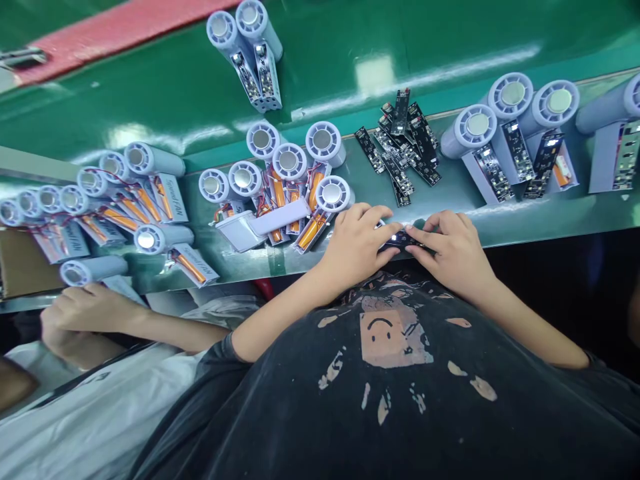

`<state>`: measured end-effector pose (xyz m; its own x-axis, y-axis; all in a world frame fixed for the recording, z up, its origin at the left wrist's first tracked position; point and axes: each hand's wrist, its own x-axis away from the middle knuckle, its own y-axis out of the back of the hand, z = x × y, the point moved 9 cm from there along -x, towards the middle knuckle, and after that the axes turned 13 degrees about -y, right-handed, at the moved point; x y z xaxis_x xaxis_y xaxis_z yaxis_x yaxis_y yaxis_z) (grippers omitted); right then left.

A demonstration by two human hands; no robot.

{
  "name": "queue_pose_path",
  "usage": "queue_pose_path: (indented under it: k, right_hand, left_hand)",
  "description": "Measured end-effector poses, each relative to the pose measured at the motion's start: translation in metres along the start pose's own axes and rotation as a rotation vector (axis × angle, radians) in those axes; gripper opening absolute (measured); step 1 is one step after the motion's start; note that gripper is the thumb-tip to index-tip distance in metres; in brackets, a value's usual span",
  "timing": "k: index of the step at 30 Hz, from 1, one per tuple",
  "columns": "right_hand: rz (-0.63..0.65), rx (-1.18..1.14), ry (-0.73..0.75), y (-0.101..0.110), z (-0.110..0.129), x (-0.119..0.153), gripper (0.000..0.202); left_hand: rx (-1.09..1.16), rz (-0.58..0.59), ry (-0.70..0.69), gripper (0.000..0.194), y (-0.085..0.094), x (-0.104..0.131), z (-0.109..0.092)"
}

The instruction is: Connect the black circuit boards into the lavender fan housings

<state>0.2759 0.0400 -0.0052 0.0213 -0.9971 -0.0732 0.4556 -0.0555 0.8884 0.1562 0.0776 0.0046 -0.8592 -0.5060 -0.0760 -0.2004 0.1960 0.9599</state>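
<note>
At the bench's near edge, in front of my chest, both hands are at a small black circuit board (400, 239). My left hand (356, 241) is closed on its left end with thumb and fingers. On the other end, my right hand (450, 248) pinches with thumb and index finger. Fingers cover much of the board, and whatever lies beneath it is hidden. A loose pile of similar circuit boards (400, 143) lies just beyond my hands. Left of my left hand stands a purple-grey handheld fan (334, 195), its handle uncovered and an orange battery showing.
Several more fans (290, 162) stand to the left, with pale handle covers (283, 217) among them. Fans with boards on their handles (510, 97) are at right; another pair (253, 47) lies at the back. A co-worker's hands (90, 320) are at the far left.
</note>
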Motion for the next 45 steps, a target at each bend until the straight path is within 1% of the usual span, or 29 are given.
queue_pose_path:
  k: [4, 8, 12, 17, 21, 23, 26, 27, 28, 29, 31, 33, 35, 38, 40, 42, 43, 45]
  right_hand:
    - [0.036, -0.053, -0.023, -0.004, -0.010, -0.001, 0.029]
    - [0.044, -0.089, -0.026, 0.001, -0.019, 0.001, 0.030]
    - [0.040, -0.113, -0.055, 0.005, -0.026, 0.002, 0.023]
    - [0.083, -0.146, -0.106, -0.004, -0.031, 0.001, 0.021]
    - [0.090, -0.164, -0.129, -0.008, -0.032, 0.003, 0.022]
    - [0.118, -0.172, -0.135, -0.009, -0.034, 0.004, 0.027]
    - [0.118, -0.194, -0.170, -0.005, -0.040, 0.008, 0.055]
    - [0.105, -0.190, -0.180, -0.004, -0.043, 0.009, 0.060]
    - [0.091, -0.180, -0.184, -0.003, -0.044, 0.011, 0.058]
    - [0.078, -0.168, -0.182, -0.003, -0.045, 0.012, 0.049]
    - [0.068, -0.149, -0.171, -0.006, -0.044, 0.014, 0.029]
    - [0.060, -0.150, -0.174, -0.009, -0.043, 0.015, 0.023]
    - [0.072, -0.152, -0.188, -0.010, -0.041, 0.014, 0.024]
    - [0.122, -0.144, -0.201, -0.009, -0.037, 0.012, 0.026]
    - [0.142, -0.151, -0.188, -0.005, -0.032, 0.011, 0.030]
    - [0.130, -0.174, -0.153, 0.001, -0.025, 0.010, 0.037]
    - [0.119, -0.184, -0.135, 0.003, -0.022, 0.010, 0.038]
    - [0.111, -0.185, -0.104, 0.004, -0.017, 0.009, 0.035]
  left_hand:
    - [0.052, 0.003, 0.036, 0.024, -0.002, -0.001, 0.004]
    - [0.084, 0.002, 0.028, 0.021, -0.003, -0.003, 0.004]
    - [0.087, -0.016, 0.025, 0.021, -0.002, -0.002, 0.004]
    - [0.104, -0.045, 0.049, 0.028, -0.003, -0.002, 0.005]
    - [0.107, -0.040, 0.068, 0.021, -0.007, -0.003, 0.007]
    - [0.107, -0.038, 0.078, 0.022, -0.007, -0.003, 0.008]
    - [0.110, -0.044, 0.088, 0.021, -0.006, -0.003, 0.008]
    - [0.112, -0.044, 0.087, 0.021, -0.006, -0.003, 0.008]
    - [0.114, -0.043, 0.083, 0.021, -0.006, -0.003, 0.008]
    - [0.114, -0.042, 0.080, 0.021, -0.007, -0.003, 0.008]
    - [0.105, -0.045, 0.079, 0.021, -0.007, -0.003, 0.008]
    - [0.096, -0.058, 0.069, 0.020, -0.006, -0.003, 0.008]
    - [0.091, -0.077, 0.043, 0.020, -0.004, -0.003, 0.006]
    - [0.074, -0.104, -0.005, 0.020, -0.001, -0.002, 0.001]
    - [0.046, -0.113, -0.026, 0.023, -0.001, 0.000, -0.002]
    - [0.008, -0.128, -0.055, 0.029, 0.001, 0.001, -0.005]
    - [-0.010, -0.147, -0.079, 0.032, 0.003, 0.002, -0.008]
    - [-0.033, -0.226, -0.141, 0.034, 0.012, 0.004, -0.013]
